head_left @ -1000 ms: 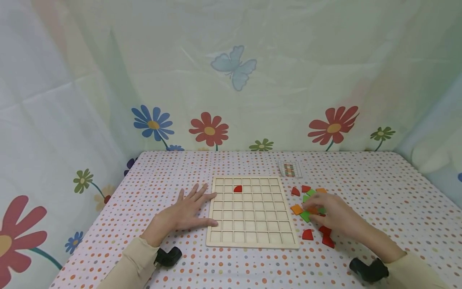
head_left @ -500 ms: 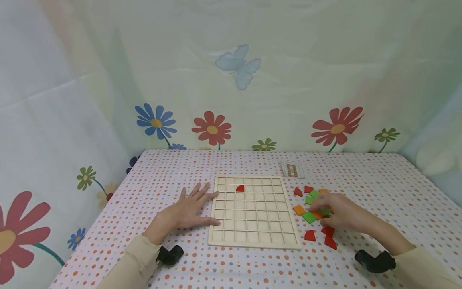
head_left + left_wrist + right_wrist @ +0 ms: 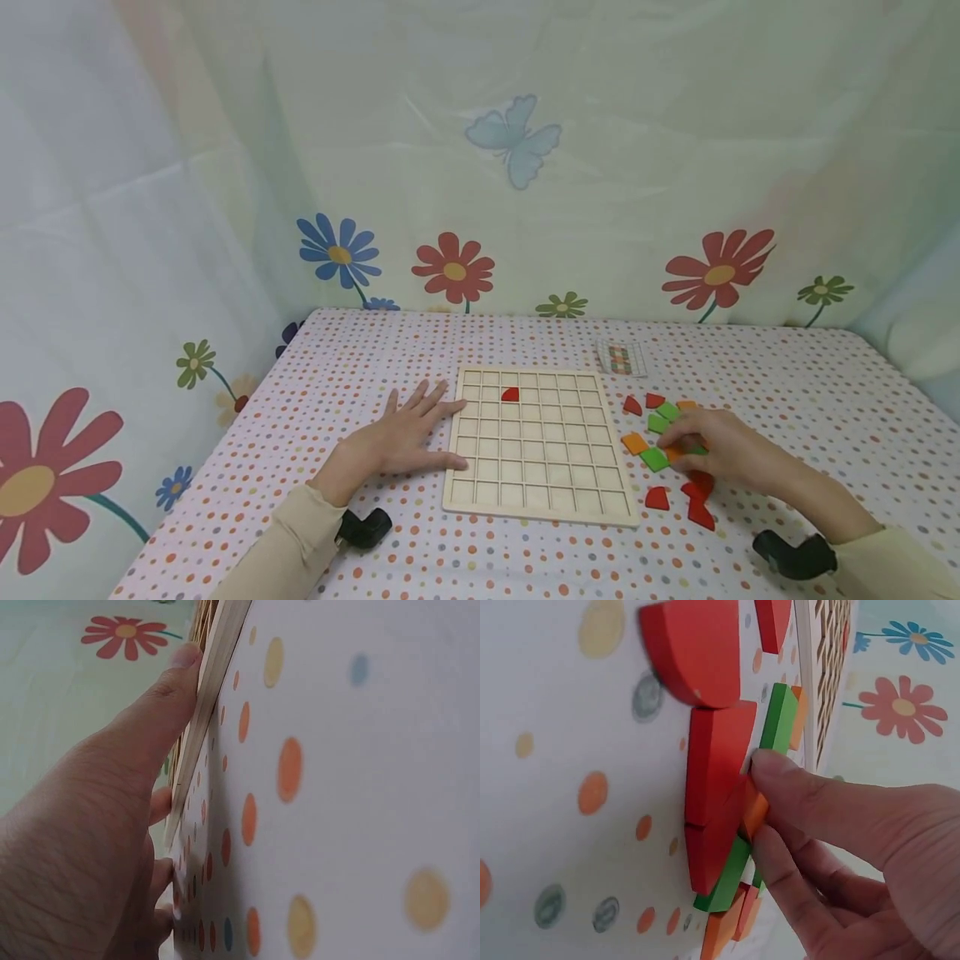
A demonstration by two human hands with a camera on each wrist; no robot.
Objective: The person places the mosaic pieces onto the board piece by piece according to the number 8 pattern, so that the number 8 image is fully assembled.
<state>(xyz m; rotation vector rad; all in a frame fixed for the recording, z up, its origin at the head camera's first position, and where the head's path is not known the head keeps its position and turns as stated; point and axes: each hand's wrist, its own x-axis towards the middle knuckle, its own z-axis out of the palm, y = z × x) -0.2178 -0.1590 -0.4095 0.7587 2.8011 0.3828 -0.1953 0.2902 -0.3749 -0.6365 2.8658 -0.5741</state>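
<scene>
My left hand [image 3: 401, 437] lies with fingers spread at the left edge of a wooden grid board [image 3: 536, 450]; its thumb and one fingertip touch the rim. A red quarter-circle piece [image 3: 511, 395] sits in a cell of the second row. At the board's right, my right hand [image 3: 731, 446] reaches among loose pieces with thumb and fingers bent. Close up, the thumb touches a red quarter-circle piece [image 3: 721, 840]. An orange piece [image 3: 755, 811] shows between thumb and forefinger. Whether the fingers pinch either piece is unclear.
Several green squares [image 3: 655, 459], orange squares [image 3: 633, 443] and red quarter-circles [image 3: 657, 498] lie right of the board. A small card with a printed pattern [image 3: 621, 359] lies behind them. Dotted cloth [image 3: 375, 350] covers the table.
My right hand has drawn back slightly, and another red piece now shows under its fingers beside the two nearer ones. The left hand stays at the board; the view has shifted slightly.
</scene>
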